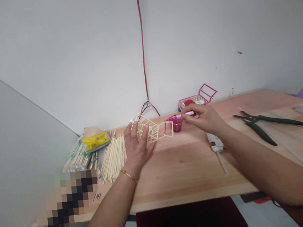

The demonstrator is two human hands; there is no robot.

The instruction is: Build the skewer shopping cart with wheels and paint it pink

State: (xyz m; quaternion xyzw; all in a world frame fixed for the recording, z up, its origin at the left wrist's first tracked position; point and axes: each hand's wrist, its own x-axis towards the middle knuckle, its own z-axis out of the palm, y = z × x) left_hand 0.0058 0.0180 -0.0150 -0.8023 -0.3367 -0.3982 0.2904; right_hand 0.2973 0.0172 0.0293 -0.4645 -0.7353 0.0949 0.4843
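My left hand point(136, 145) has its fingers closed over a small model frame of thin pale wooden sticks point(154, 129), which is raised at the wall side of the table. One stick of its small end piece is coloured magenta; the others are bare. In my right hand point(204, 119), a pale-handled paintbrush point(189, 113) is pinched, its magenta tip pointing left at the top of that end piece. Just under the brush stands a small clear cup of magenta paint point(177, 126). Whether the tip touches the wood, I cannot tell.
Loose wooden sticks point(113, 160), bagged sticks point(76, 154) and a yellow packet point(95, 139) lie left. A magenta-edged stick model point(193, 100) stands by the wall. A white glue tube point(215, 143) and green-handled pliers point(262, 127) lie right. A red-black cable point(142, 50) hangs down the wall.
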